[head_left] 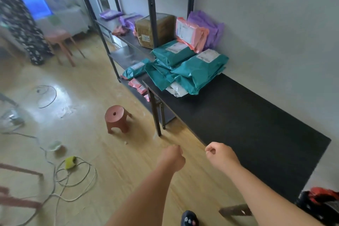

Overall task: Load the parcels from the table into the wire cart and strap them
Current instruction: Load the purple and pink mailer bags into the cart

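black table (pixel 256 130) runs along the white wall (pixel 275 24), with teal parcels (pixel 190 69) piled at its far end. near its front edge, the left hand (pixel 173 158) and right hand (pixel 221 156) are both curled into fists, holding nothing.

a plain pale grey wall (pixel 266 14) runs along the right. a long black-topped table (pixel 247 124) is set against it, and a tall black metal shelving rack (pixel 152 14) stands at the table's far end. the light wooden plank floor (pixel 102 71) carries a pale glare at left. a small reddish-brown plastic stool (pixel 116 117) stands near the table legs, and a taller pink stool (pixel 58 38) stands farther back. loose white cables (pixel 77 176) coil on the floor at lower left. a blurred blue glowing panel (pixel 35 4) shows at far left.
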Action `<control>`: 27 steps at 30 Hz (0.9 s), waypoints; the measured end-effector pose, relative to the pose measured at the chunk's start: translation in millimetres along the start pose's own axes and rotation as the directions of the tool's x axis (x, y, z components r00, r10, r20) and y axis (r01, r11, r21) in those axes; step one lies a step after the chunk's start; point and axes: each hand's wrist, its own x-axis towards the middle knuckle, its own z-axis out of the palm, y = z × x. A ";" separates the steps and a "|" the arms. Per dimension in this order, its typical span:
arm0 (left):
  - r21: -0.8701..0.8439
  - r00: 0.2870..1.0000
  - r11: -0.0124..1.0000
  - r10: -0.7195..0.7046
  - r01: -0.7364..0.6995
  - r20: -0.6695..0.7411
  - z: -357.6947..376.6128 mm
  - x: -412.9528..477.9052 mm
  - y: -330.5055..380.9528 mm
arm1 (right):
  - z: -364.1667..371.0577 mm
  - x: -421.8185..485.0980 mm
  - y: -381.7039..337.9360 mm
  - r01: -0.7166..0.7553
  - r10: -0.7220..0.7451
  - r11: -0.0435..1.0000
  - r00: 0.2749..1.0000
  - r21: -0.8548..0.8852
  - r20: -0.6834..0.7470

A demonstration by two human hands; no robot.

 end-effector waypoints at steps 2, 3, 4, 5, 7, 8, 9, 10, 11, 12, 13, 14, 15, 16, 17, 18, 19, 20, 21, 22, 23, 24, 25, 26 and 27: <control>0.005 0.999 1.000 0.011 -0.011 -0.050 -15.0 18.6 9.9 | -13.4 22.3 -8.4 0.023 -0.023 1.000 1.000 0.009 -0.004; 0.004 0.997 1.000 0.020 -0.019 -0.077 -22.4 26.5 15.0 | -20.4 32.7 -12.5 0.036 -0.036 0.999 0.999 0.012 -0.007; 0.001 0.995 1.000 0.026 -0.026 -0.100 -29.3 33.6 19.7 | -27.1 42.1 -16.2 0.046 -0.046 0.999 0.999 0.018 -0.013; -0.001 0.992 1.000 0.030 -0.030 -0.119 -35.8 39.9 24.3 | -33.0 51.4 -19.8 0.057 -0.056 0.998 0.998 0.029 -0.027; 0.012 0.989 0.999 0.032 -0.031 -0.143 -48.3 51.5 31.7 | -43.8 67.8 -26.6 0.074 -0.069 0.995 0.995 0.064 -0.067; 0.018 0.988 0.999 0.031 -0.028 -0.152 -54.8 57.6 35.1 | -49.3 74.9 -30.4 0.080 -0.073 0.993 0.993 0.081 -0.091; 0.018 0.986 0.999 0.031 -0.029 -0.162 -62.1 63.8 38.2 | -55.0 82.0 -34.7 0.090 -0.079 0.992 0.990 0.092 -0.116; 0.014 0.983 0.999 0.035 -0.033 -0.178 -70.4 71.1 41.1 | -61.1 89.0 -39.4 0.103 -0.089 0.990 0.986 0.096 -0.141; 0.018 0.979 0.999 0.042 -0.039 -0.199 -79.9 78.6 44.7 | -67.8 96.2 -44.8 0.116 -0.099 0.988 0.981 0.099 -0.165; 0.030 0.973 0.998 0.052 -0.047 -0.226 -91.1 86.3 48.2 | -75.4 103.1 -50.8 0.126 -0.104 0.987 0.976 0.104 -0.190; 0.046 0.966 0.997 0.064 -0.054 -0.251 -102.9 93.9 52.8 | -83.6 110.2 -57.5 0.136 -0.109 0.984 0.971 0.117 -0.214; 0.063 0.958 0.996 0.077 -0.062 -0.275 -115.0 102.0 57.2 | -91.8 116.9 -63.8 0.149 -0.113 0.979 0.965 0.136 -0.237; 0.082 0.951 0.994 0.096 -0.075 -0.295 -127.4 110.0 62.4 | -100.1 124.3 -70.8 0.161 -0.116 0.974 0.959 0.158 -0.260; 0.094 0.941 0.991 0.116 -0.091 -0.318 -139.7 118.6 67.6 | -108.5 131.2 -77.8 0.169 -0.116 0.970 0.952 0.172 -0.284; 0.092 0.930 0.990 0.131 -0.105 -0.344 -151.9 127.3 72.9 | -116.9 138.7 -85.2 0.174 -0.113 0.969 0.944 0.177 -0.309; 0.081 0.918 0.990 0.137 -0.114 -0.372 -163.9 136.9 78.2 | -124.9 147.0 -92.6 0.178 -0.110 0.967 0.937 0.183 -0.333; 0.075 0.906 0.990 0.141 -0.121 -0.400 -176.1 146.5 83.0 | -132.1 156.4 -100.4 0.184 -0.104 0.963 0.929 0.197 -0.356; 0.078 0.893 0.988 0.153 -0.132 -0.424 -188.2 156.2 87.9 | -138.7 165.9 -108.4 0.189 -0.097 0.958 0.921 0.217 -0.376; 0.083 0.879 0.986 0.168 -0.147 -0.447 -199.8 166.4 92.8 | -144.6 176.4 -116.7 0.192 -0.087 0.952 0.915 0.237 -0.394; 0.080 0.865 0.983 0.184 -0.166 -0.467 -211.2 177.2 96.9 | -149.7 187.0 -125.2 0.191 -0.073 0.947 0.910 0.258 -0.408; 0.075 0.853 0.979 0.200 -0.187 -0.482 -222.2 188.7 100.9 | -153.9 198.0 -133.9 0.187 -0.055 0.941 0.906 0.282 -0.420; 0.069 0.844 0.976 0.215 -0.208 -0.492 -232.9 201.1 103.7 | -157.6 209.0 -142.3 0.182 -0.035 0.935 0.902 0.304 -0.431; 0.065 0.839 0.972 0.228 -0.225 -0.495 -242.8 213.9 106.2 | -160.8 220.5 -150.8 0.175 -0.017 0.932 0.897 0.319 -0.442; 0.060 0.835 0.969 0.238 -0.240 -0.495 -252.7 227.1 108.4 | -163.8 231.8 -158.8 0.165 0.002 0.929 0.893 0.330 -0.450; 0.050 0.833 0.966 0.243 -0.252 -0.497 -262.3 239.8 110.6 | -166.7 242.9 -166.6 0.152 0.022 0.927 0.890 0.342 -0.456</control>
